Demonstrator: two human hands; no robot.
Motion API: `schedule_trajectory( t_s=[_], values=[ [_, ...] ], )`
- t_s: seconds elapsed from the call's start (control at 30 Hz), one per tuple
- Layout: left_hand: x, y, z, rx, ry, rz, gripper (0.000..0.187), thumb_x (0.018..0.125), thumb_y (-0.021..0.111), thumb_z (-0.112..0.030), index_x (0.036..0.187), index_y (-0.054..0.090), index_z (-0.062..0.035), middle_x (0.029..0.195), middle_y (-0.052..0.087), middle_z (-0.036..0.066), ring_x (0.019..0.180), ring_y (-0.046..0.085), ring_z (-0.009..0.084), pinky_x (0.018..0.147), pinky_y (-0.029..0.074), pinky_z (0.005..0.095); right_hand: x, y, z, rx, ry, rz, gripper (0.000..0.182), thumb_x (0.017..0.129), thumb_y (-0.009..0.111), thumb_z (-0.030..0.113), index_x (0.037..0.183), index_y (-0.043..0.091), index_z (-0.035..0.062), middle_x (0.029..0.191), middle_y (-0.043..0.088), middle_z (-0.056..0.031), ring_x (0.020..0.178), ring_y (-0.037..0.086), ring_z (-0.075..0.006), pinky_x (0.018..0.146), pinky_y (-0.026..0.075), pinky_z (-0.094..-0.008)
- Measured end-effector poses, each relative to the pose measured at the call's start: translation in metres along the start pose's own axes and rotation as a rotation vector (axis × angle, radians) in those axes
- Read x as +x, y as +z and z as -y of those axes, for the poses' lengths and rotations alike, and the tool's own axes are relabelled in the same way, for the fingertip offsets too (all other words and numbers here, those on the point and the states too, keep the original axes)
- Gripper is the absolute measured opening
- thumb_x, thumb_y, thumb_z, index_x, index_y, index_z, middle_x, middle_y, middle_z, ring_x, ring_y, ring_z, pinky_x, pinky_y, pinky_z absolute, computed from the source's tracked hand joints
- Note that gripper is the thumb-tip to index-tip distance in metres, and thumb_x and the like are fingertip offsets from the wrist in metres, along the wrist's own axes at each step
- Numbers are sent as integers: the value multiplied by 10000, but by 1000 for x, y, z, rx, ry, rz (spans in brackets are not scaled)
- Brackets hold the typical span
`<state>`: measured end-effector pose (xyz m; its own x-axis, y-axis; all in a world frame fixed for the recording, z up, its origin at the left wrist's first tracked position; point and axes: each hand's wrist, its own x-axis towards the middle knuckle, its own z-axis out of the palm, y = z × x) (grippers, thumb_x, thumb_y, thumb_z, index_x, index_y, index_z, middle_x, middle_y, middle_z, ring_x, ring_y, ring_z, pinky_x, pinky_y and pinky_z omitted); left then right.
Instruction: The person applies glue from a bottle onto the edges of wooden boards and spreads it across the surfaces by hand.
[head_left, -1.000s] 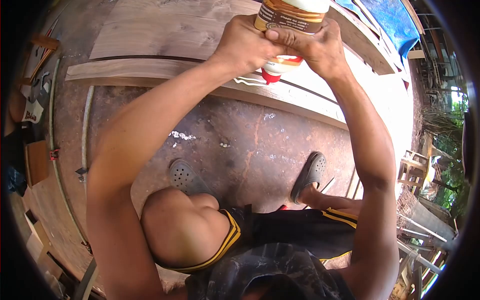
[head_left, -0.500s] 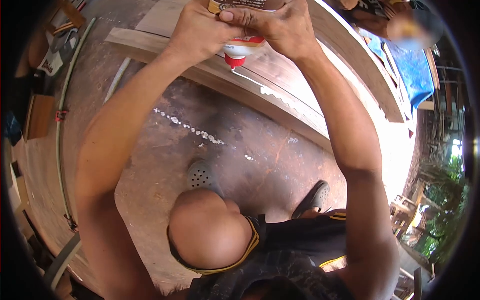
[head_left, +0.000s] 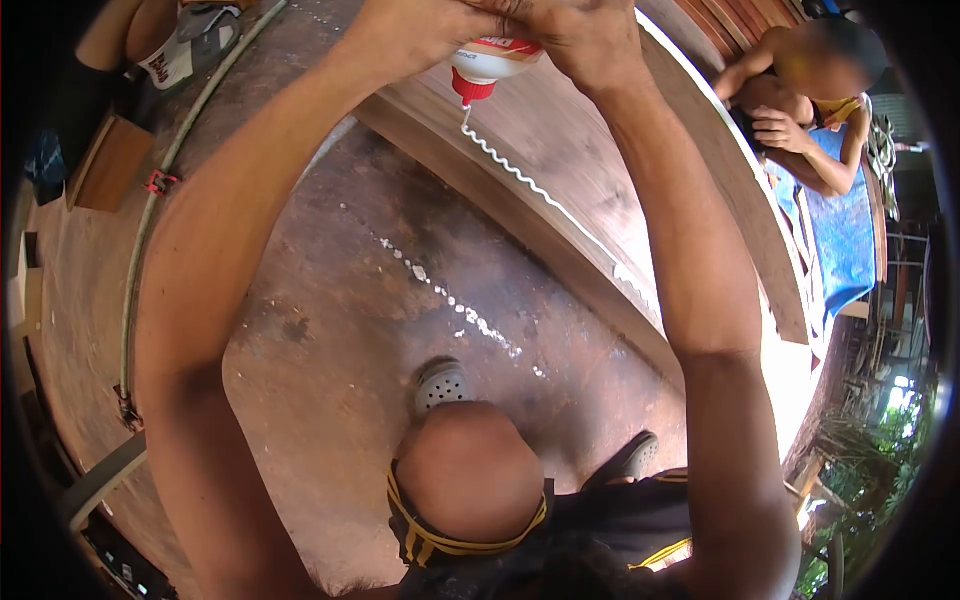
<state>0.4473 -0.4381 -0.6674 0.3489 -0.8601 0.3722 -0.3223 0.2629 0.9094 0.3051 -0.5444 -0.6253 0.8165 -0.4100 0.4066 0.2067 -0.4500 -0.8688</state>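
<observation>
Both hands are closed around an upside-down glue bottle [head_left: 497, 62] with a white body and a red nozzle cap. My left hand [head_left: 425, 32] grips it from the left and my right hand [head_left: 590, 45] from the right; the frame's top edge cuts off the bottle's upper part. From the nozzle, a wavy bead of white glue [head_left: 530, 183] runs toward the lower right along a wooden board [head_left: 575, 140]. The bottle's tip hangs just above the board, near its long edge.
A curved wooden piece [head_left: 715, 170] lies beyond the board. Another person's hand [head_left: 785, 130] is at the upper right, near a blue tarp [head_left: 840, 225]. A long bar clamp [head_left: 160, 183] lies at left. White drops [head_left: 450, 300] dot the floor.
The glue bead has grown longer, with a new wavy stretch toward the upper left. The bottle has moved left along the board, and the view has shifted. Another person shows more fully at right.
</observation>
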Motion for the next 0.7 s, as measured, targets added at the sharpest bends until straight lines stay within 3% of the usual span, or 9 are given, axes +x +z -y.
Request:
schedule_trajectory(
  t_s=[0.37,0.43,0.57,0.7],
  values=[
    [22,-97,32,100,30,-142,349,797,854,-49,1123,753,24,1088,782,84,974,722,139,899,587,317,93,64,-29,87,-36,113,516,806,910,273,1171,729,-43,1092,775,-121,978,725,-157,898,588,-318],
    [25,-115,34,145,84,-177,355,799,859,-36,1133,753,20,1091,781,78,977,717,134,899,584,311,107,75,-23,-216,78,-19,508,810,905,270,1172,730,-40,1098,774,-120,975,725,-154,892,590,-318],
    [31,-140,43,182,141,-208,349,798,857,-28,1128,757,23,1087,782,66,980,717,135,900,582,303,137,91,-42,38,-45,140,536,785,922,290,1173,735,-29,1110,773,-113,978,726,-156,872,590,-316],
    [32,-153,49,193,113,-247,354,783,866,-27,1117,760,23,1084,781,72,985,718,138,890,586,306,145,102,-42,24,-22,143,480,805,905,248,1181,744,-4,1100,778,-103,954,725,-152,847,592,-302]
  ],
)
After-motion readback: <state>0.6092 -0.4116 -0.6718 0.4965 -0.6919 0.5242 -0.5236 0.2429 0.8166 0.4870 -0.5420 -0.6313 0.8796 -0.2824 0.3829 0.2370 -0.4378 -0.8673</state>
